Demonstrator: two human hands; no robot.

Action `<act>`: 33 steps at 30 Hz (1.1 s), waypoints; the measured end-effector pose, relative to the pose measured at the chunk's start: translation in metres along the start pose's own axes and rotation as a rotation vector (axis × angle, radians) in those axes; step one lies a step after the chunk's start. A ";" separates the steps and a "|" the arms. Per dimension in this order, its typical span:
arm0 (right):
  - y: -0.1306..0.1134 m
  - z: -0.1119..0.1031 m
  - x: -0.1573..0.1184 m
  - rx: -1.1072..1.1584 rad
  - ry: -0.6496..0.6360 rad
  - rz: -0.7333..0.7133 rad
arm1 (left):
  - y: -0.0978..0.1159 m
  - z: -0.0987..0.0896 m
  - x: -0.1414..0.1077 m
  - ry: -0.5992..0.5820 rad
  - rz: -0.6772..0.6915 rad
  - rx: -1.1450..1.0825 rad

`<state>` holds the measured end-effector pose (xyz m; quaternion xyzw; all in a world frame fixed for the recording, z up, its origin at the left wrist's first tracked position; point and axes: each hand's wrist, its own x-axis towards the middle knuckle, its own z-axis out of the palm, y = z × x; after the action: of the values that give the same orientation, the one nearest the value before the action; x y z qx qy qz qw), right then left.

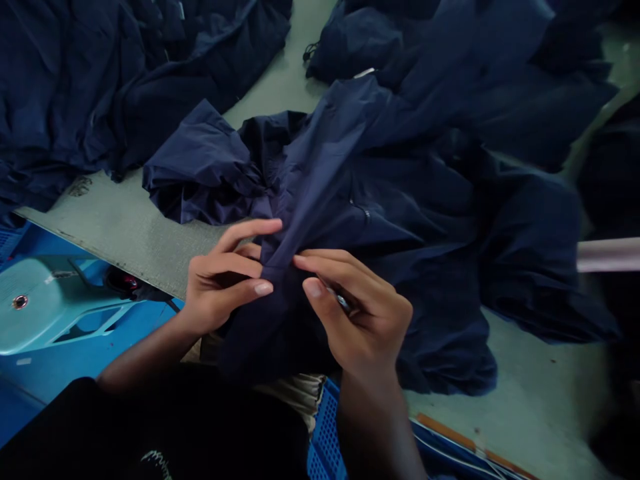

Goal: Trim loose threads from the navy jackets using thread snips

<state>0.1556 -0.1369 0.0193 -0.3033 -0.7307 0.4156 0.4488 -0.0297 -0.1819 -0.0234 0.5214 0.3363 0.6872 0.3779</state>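
Left hand (225, 283) half open, fingers pinching a fold of navy jacket (320, 193); right hand (363, 320) curled on same fold around small shiny item (343, 302), above grey-green table (125, 233).

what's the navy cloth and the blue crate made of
The navy cloth looks like a thin woven synthetic, perhaps nylon, with a soft sheen along its creases. The blue crate looks like moulded plastic, with a lattice of small holes.

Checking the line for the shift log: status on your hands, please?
Left hand, right hand both pinching navy nylon garment. Small shiny item in right fingers, unclear what. More navy garments heaped alongside.
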 end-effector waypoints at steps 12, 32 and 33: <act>0.001 0.000 -0.001 -0.011 0.038 0.094 | 0.003 0.008 -0.001 0.004 0.116 0.255; 0.000 -0.003 -0.002 -0.063 -0.043 0.014 | -0.003 0.014 -0.009 -0.098 0.325 0.568; 0.000 -0.003 -0.001 -0.065 -0.047 0.040 | -0.003 0.014 -0.010 -0.111 0.324 0.572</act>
<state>0.1587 -0.1370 0.0201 -0.3224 -0.7480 0.4073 0.4132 -0.0143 -0.1882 -0.0271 0.6898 0.4070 0.5866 0.1198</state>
